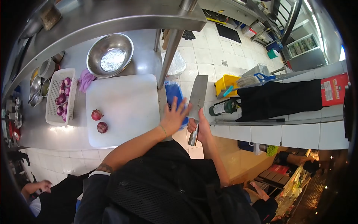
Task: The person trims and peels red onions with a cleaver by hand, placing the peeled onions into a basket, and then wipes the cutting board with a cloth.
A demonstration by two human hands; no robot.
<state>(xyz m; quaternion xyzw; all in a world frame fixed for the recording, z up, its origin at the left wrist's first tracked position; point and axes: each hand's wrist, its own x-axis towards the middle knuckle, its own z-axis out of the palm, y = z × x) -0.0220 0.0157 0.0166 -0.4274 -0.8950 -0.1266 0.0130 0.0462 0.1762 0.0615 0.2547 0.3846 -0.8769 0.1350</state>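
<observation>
A large cleaver points upward, its handle wrapped by the fingers of my right hand. My left hand is spread beside the blade, fingers apart, over a blue bin; whether the fingertips touch the blade I cannot tell. On the white cutting board to the left lie two red onions, one just above the other. A white basket with several peeled red onions stands farther left.
A steel bowl and a purple cloth are behind the board. A steel shelf and its post rise near the board. Right are a yellow bucket and green cylinder. Other people are at lower left and right.
</observation>
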